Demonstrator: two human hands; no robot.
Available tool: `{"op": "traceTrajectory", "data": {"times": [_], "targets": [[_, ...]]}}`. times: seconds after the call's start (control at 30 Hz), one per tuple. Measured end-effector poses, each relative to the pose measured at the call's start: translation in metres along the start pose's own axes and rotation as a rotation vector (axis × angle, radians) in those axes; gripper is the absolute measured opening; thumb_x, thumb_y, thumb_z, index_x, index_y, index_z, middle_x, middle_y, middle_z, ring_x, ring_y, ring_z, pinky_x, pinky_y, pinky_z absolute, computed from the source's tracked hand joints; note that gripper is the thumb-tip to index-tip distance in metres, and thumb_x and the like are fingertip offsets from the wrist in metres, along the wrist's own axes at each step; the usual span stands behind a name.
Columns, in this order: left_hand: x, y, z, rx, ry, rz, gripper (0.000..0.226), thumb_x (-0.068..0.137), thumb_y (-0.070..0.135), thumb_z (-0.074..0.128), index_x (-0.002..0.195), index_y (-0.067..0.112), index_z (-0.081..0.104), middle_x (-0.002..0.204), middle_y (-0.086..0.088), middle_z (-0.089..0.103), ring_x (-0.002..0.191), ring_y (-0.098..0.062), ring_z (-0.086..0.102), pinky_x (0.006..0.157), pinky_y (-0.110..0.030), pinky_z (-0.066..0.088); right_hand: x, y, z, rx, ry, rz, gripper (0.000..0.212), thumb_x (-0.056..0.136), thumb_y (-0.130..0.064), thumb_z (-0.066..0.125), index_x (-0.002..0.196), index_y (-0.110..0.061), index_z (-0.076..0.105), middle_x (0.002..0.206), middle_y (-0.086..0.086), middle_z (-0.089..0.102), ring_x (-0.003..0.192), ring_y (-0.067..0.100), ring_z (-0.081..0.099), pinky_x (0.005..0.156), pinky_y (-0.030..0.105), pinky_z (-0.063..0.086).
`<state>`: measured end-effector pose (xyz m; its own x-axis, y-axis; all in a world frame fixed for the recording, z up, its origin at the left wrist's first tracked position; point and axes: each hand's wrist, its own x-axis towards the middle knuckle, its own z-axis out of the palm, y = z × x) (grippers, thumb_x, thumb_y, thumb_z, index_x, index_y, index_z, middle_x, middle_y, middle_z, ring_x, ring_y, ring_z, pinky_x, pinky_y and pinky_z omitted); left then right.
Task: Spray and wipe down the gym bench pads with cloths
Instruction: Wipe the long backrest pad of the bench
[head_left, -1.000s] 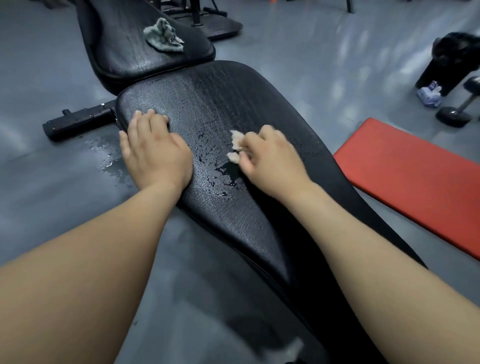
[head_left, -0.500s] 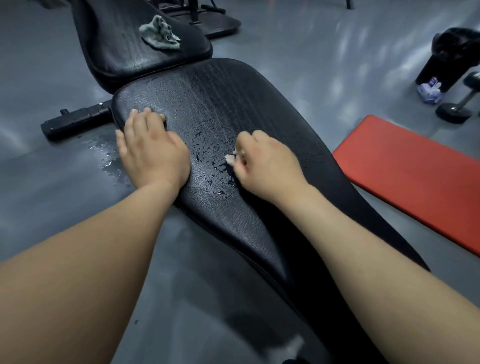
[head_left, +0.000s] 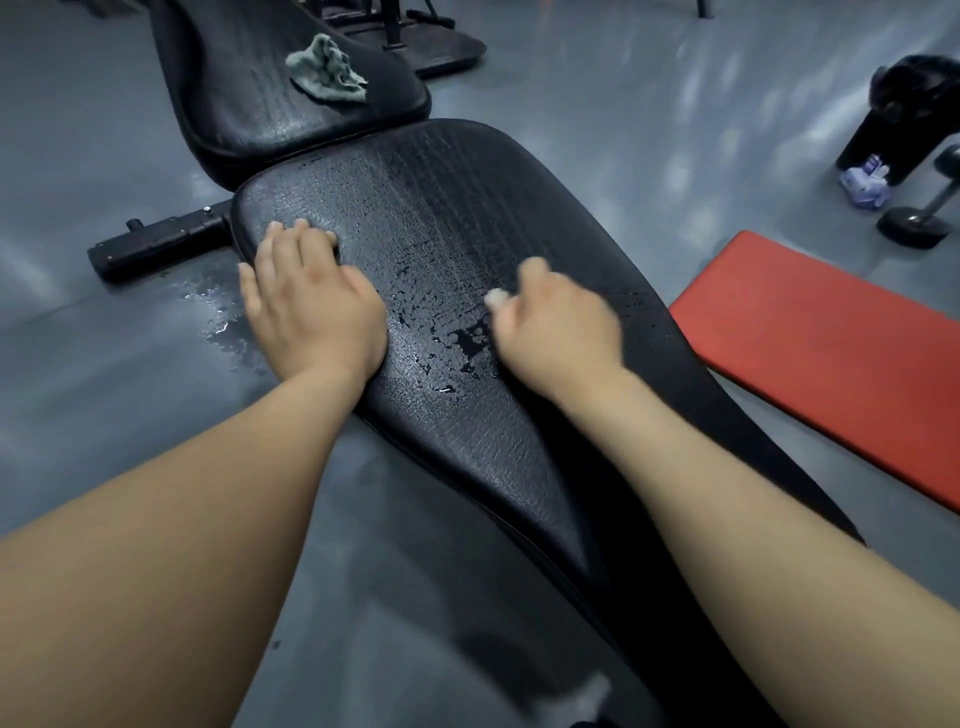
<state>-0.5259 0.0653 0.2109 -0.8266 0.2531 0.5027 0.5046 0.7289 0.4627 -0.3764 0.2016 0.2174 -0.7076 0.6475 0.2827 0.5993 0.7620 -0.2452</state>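
Seen from the head view, the long bench pad (head_left: 467, 208) runs from the near edge of the frame to the far pad (head_left: 249, 104), and its dark, grained cover is beaded with spray (head_left: 467, 338) around its middle. The left hand (head_left: 311, 306) lies flat on the pad by its left edge, grip released and fingers straight, bracing. The right hand (head_left: 556, 322) sits at the pad's middle with its grip clenched on a small pale cloth (head_left: 496, 299). Only a scrap shows past the knuckles, and it is blurred.

The wad looks soft, light and probably damp, best bunched in the palm as it is. The pad looks firm underneath but slick where wet, so I would expect a pressing hand to skid there.

A grey cloth (head_left: 326, 70) lies crumpled on the far pad, near its right edge, well apart from both hands. It is limp and easily pinched up by any fold. Water (head_left: 223, 322) glints on the floor beside the pad's left edge.
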Motion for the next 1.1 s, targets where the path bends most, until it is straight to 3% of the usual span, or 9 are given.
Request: {"op": "traceTrajectory", "data": {"times": [0.13, 0.27, 0.37, 0.43, 0.53, 0.73, 0.93, 1.0, 1.1], "targets": [[0.0, 0.0, 0.001, 0.015, -0.01, -0.001, 0.043, 0.094, 0.024, 0.037, 0.132, 0.013, 0.056, 0.153, -0.005, 0.047, 0.151, -0.023, 0.027, 0.127, -0.046, 0.01, -0.011, -0.025, -0.001, 0.075, 0.001, -0.284, 0.03, 0.098, -0.05, 0.042, 0.11, -0.023, 0.045, 0.101, 0.005, 0.062, 0.089, 0.034, 0.065, 0.064, 0.038, 0.045], [0.001, 0.0, 0.001, 0.009, -0.005, 0.003, 0.043, 0.094, 0.023, 0.038, 0.132, 0.013, 0.057, 0.152, -0.006, 0.047, 0.15, -0.023, 0.028, 0.126, -0.047, 0.01, 0.013, 0.043, 0.002, 0.028, 0.091, 0.019, 0.037, 0.098, -0.05, 0.048, 0.115, -0.017, 0.045, 0.11, 0.017, 0.062, 0.1, 0.042, 0.062, 0.074, 0.047, 0.052], [0.001, 0.0, 0.001, 0.007, 0.007, 0.003, 0.044, 0.094, 0.022, 0.04, 0.134, 0.011, 0.056, 0.151, -0.009, 0.048, 0.15, -0.026, 0.029, 0.126, -0.048, 0.011, 0.017, 0.084, 0.003, -0.024, 0.119, 0.253, 0.032, 0.099, -0.038, 0.045, 0.108, -0.007, 0.046, 0.109, 0.026, 0.063, 0.101, 0.047, 0.059, 0.071, 0.045, 0.04], [0.0, -0.001, 0.001, 0.006, 0.012, 0.0, 0.045, 0.094, 0.022, 0.04, 0.134, 0.011, 0.056, 0.151, -0.011, 0.048, 0.149, -0.026, 0.03, 0.126, -0.048, 0.012, 0.014, 0.079, 0.006, 0.006, 0.108, 0.256, 0.033, 0.101, -0.038, 0.045, 0.106, -0.006, 0.047, 0.108, 0.026, 0.064, 0.1, 0.047, 0.06, 0.069, 0.043, 0.034], [-0.001, 0.001, 0.0, -0.007, 0.007, -0.001, 0.044, 0.094, 0.021, 0.041, 0.134, 0.01, 0.056, 0.151, -0.011, 0.047, 0.15, -0.027, 0.03, 0.126, -0.048, 0.012, 0.003, 0.034, 0.007, 0.075, 0.091, 0.06, 0.029, 0.101, -0.041, 0.046, 0.098, -0.013, 0.042, 0.104, 0.021, 0.063, 0.096, 0.042, 0.061, 0.067, 0.04, 0.031], [-0.001, 0.0, 0.0, -0.004, 0.017, 0.01, 0.047, 0.093, 0.021, 0.039, 0.136, 0.008, 0.054, 0.15, -0.013, 0.048, 0.149, -0.028, 0.03, 0.126, -0.048, 0.012, -0.028, -0.028, 0.01, 0.159, -0.013, -0.506, 0.026, 0.096, -0.04, 0.042, 0.096, -0.016, 0.05, 0.093, 0.007, 0.056, 0.086, 0.032, 0.057, 0.073, 0.044, 0.049], [0.0, -0.002, 0.001, -0.041, 0.022, 0.01, 0.044, 0.091, 0.021, 0.037, 0.129, 0.012, 0.059, 0.148, -0.007, 0.051, 0.149, -0.025, 0.031, 0.126, -0.048, 0.012, -0.01, 0.008, 0.016, 0.159, 0.092, -0.163, 0.023, 0.1, -0.032, 0.052, 0.103, -0.01, 0.051, 0.1, 0.015, 0.055, 0.091, 0.039, 0.055, 0.078, 0.046, 0.049], [0.001, -0.004, 0.002, -0.058, 0.021, 0.004, 0.043, 0.09, 0.021, 0.036, 0.125, 0.013, 0.06, 0.149, -0.004, 0.051, 0.149, -0.023, 0.03, 0.126, -0.046, 0.011, -0.025, -0.006, 0.017, 0.181, 0.068, -0.263, 0.023, 0.101, -0.032, 0.053, 0.102, -0.009, 0.052, 0.099, 0.014, 0.053, 0.089, 0.038, 0.053, 0.08, 0.049, 0.048], [-0.001, -0.005, 0.003, -0.082, 0.038, 0.009, 0.046, 0.087, 0.023, 0.034, 0.124, 0.013, 0.06, 0.148, -0.005, 0.051, 0.149, -0.024, 0.031, 0.126, -0.046, 0.012, -0.056, -0.029, 0.013, 0.202, -0.062, -0.64, 0.027, 0.099, -0.037, 0.052, 0.099, -0.011, 0.055, 0.096, 0.011, 0.051, 0.086, 0.033, 0.05, 0.081, 0.046, 0.045]]}}
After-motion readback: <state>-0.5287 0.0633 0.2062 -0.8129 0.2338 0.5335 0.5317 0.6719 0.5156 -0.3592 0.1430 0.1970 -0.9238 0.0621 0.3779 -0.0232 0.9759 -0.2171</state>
